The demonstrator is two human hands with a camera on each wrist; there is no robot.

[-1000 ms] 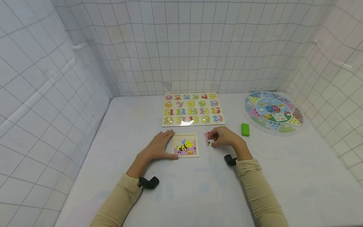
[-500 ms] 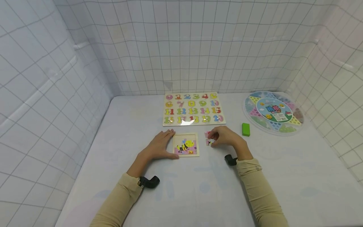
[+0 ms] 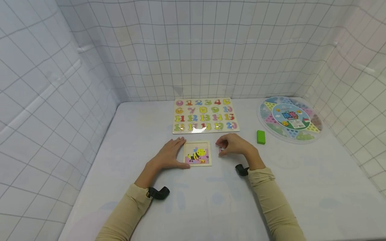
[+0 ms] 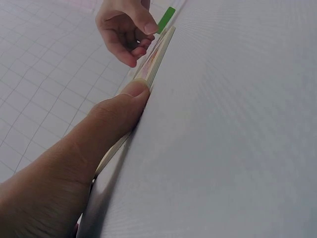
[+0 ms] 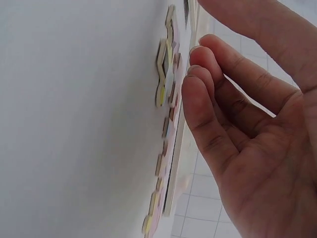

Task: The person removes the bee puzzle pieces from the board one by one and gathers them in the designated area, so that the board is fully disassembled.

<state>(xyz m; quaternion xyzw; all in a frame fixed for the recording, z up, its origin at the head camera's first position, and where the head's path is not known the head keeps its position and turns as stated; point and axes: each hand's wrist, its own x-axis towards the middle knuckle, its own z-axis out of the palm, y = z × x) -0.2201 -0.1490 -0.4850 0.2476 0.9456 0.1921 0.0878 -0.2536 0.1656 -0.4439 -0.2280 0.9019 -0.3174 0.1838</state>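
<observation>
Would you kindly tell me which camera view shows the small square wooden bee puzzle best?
The head view: the small square wooden bee puzzle lies face-up, bee picture visible, with the left hand touching its edge. The left wrist view shows only its thin edge; the right wrist view shows an edge-on sliver behind loose pieces.

A pale grey-white bench [image 3: 193, 207] fills the lower part of the head view, its surface smooth and softly mottled with faint bluish patches. Three walls [image 3: 205, 47] enclose it at the back and on both sides, each covered in a white sheet printed with a thin dark grid; the sheet wrinkles and bulges in places, most of all on the left wall [image 3: 39, 100]. The light is even and diffuse, with a slight pinkish cast on the right wall [image 3: 359, 67] and soft glare on the creases.
</observation>
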